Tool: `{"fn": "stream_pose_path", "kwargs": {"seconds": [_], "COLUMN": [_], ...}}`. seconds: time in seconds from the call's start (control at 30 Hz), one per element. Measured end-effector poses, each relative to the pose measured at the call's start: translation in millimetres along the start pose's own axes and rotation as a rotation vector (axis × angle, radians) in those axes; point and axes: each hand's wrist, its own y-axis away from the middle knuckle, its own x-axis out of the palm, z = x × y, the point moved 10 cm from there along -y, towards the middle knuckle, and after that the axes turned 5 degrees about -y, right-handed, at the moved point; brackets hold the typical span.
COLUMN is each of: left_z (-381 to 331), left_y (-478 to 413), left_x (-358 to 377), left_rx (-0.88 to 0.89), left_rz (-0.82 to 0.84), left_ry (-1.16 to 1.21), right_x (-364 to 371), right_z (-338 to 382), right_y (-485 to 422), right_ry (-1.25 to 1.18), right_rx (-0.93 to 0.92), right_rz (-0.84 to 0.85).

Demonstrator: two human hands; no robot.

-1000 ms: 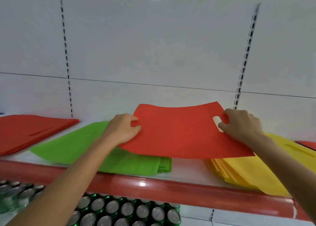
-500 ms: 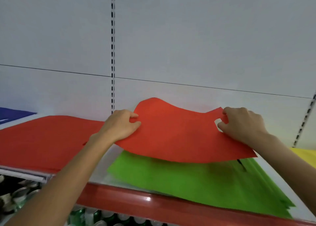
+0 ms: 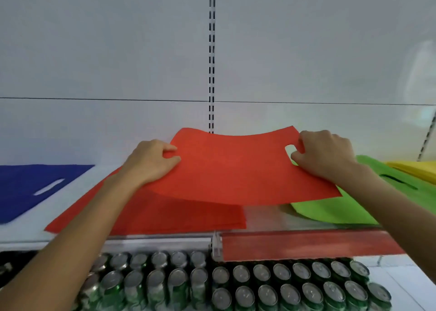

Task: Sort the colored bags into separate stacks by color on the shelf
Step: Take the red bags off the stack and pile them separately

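I hold a flat red bag (image 3: 236, 167) in the air above the shelf. My left hand (image 3: 151, 161) pinches its left edge. My right hand (image 3: 323, 156) pinches its right edge at the cut-out handle. Beneath it lies a stack of red bags (image 3: 179, 213), partly hidden by the held bag. A blue bag (image 3: 30, 188) lies at the far left. A green stack (image 3: 342, 204) lies to the right, and a yellow stack (image 3: 415, 170) shows at the far right edge.
The shelf (image 3: 259, 216) has a red price strip (image 3: 306, 244) along its front edge. Rows of green drink cans (image 3: 236, 284) fill the shelf below. A white back panel with a slotted upright (image 3: 211, 63) rises behind the bags.
The held red bag has moved left, from over the green stack to over the red stack. The view shifted left too, so the blue bag came into view.
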Motion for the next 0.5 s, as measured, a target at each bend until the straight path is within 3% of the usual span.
{"fn": "stream_pose_path", "kwargs": {"seconds": [0.27,0.5], "left_z": [112.6,164.6], "left_y": [27.6,50.0], "left_x": [-34.1,-17.3], "left_rx": [-0.083,-0.148], "left_rz": [0.040,0.114], "left_ry": [-0.039,-0.100], "right_x": [29.3,73.7], "right_z": [109.3,139.7], "right_y": [37.2,48.6], "right_ry": [-0.112,-0.180], "right_rx": [0.011,0.058], "right_rz": [0.051,0.178]}}
